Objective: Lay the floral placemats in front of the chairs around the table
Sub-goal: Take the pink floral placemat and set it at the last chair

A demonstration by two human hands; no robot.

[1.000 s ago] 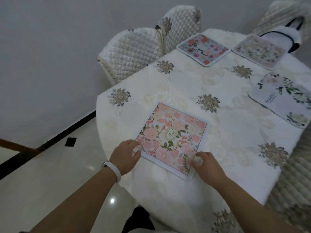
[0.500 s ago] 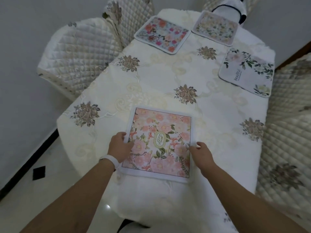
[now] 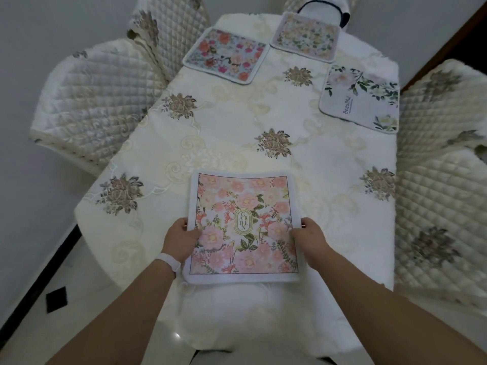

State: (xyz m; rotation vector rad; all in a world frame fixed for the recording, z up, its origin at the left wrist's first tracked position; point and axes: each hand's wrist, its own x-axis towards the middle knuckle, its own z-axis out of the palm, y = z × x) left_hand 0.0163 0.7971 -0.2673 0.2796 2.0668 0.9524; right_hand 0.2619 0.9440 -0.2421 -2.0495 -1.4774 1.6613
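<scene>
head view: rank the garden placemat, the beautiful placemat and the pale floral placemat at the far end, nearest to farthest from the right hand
1. garden placemat: near end of the table, its right edge held by the right hand.
2. Beautiful placemat: right side, farther up the table.
3. pale floral placemat: far end.

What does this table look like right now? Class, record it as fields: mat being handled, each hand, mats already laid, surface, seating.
Mat being handled: pink placemat, at the table's near end
Left hand: holds its left edge
Right hand: holds its right edge
Mats at far end: bright floral placemat, pale floral placemat, Beautiful placemat
Surface: embroidered tablecloth
Seating: left quilted chair, right quilted chair
</scene>
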